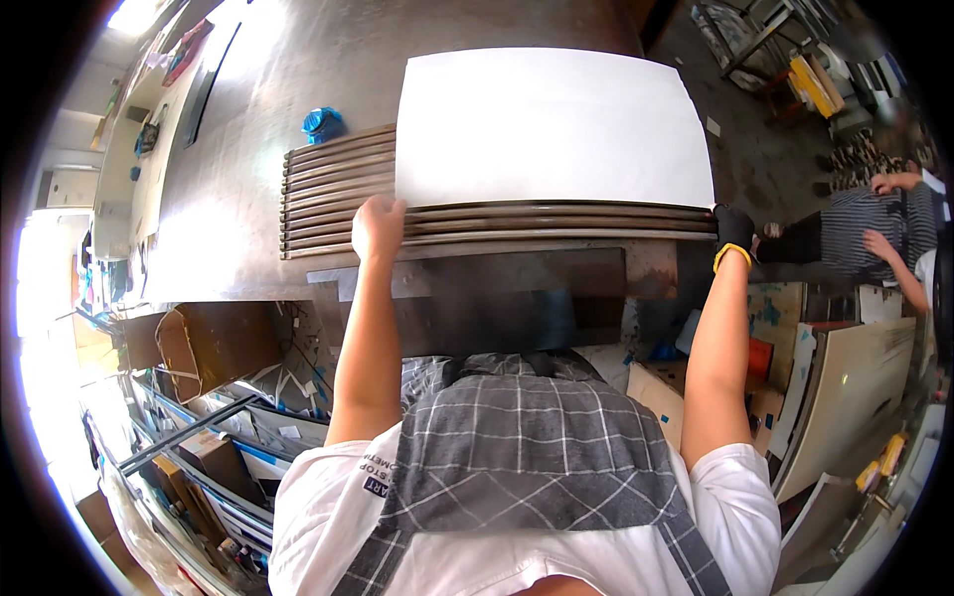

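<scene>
A large white sheet [552, 129] lies over a row of long dark metal tubes [333, 199], whose left ends and near edge stick out from under it. My left hand [379, 226] is bare and closed at the sheet's near left corner, thumb on top. At the near right corner my right hand [733, 228], in a black glove with a yellow cuff, is closed on the edge; its fingertips are hard to make out. The tubes rest on a wide, worn brown table [238, 199].
A crumpled blue item [323, 124] sits behind the tubes' left ends. A dark flat plate [497, 288] lies along the near edge. An open cardboard box [224, 348] stands below left. Two people are off to the right, one in a striped top [870, 233]. Boards [845, 397] lean at lower right.
</scene>
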Motion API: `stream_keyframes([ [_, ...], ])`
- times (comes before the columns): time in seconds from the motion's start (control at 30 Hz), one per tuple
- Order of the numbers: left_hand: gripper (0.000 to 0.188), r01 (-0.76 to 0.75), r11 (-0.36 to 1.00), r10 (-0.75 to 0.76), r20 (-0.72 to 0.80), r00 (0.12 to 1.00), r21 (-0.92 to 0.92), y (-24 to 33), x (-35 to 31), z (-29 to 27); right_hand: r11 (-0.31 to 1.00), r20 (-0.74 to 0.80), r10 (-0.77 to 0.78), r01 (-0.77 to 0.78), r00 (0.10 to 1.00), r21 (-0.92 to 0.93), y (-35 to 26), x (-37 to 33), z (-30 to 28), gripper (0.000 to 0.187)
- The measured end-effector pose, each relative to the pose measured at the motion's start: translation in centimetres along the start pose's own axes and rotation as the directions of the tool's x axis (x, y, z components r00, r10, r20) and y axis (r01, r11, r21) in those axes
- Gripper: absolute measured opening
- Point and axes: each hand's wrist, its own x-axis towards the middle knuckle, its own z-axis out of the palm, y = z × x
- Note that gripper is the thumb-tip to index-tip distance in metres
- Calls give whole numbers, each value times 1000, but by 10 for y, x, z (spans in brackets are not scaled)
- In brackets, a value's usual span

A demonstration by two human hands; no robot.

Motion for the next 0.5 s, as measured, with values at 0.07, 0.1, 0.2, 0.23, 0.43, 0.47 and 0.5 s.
stream_keyframes([
  [0.07,28,10,999,-8,-26,1000,47,-2,0,7,993,-48,-89,85,995,-79,1,-2,-1,34],
  [0.1,26,-11,997,14,-44,999,74,-9,2,9,985,-94,-146,136,985,-105,5,2,2,35],
  [0.2,24,-34,994,45,-101,994,106,-7,-2,12,995,-50,-84,81,995,-57,9,9,7,37],
  [0.23,24,-52,992,66,-126,990,111,-10,-4,13,1000,-15,-25,25,1000,4,0,3,3,37],
  [0.43,18,-349,936,340,-154,928,-36,-13,-50,2,954,-412,-9,131,911,269,-68,-86,-2,19],
  [0.47,19,-394,918,389,-97,916,-35,-14,-61,1,896,-320,-92,218,943,386,-73,-106,-2,16],
  [0.5,20,-437,899,436,-38,899,-33,-15,-73,-1,836,-2,11,-8,1000,549,-91,-131,-6,15],
])
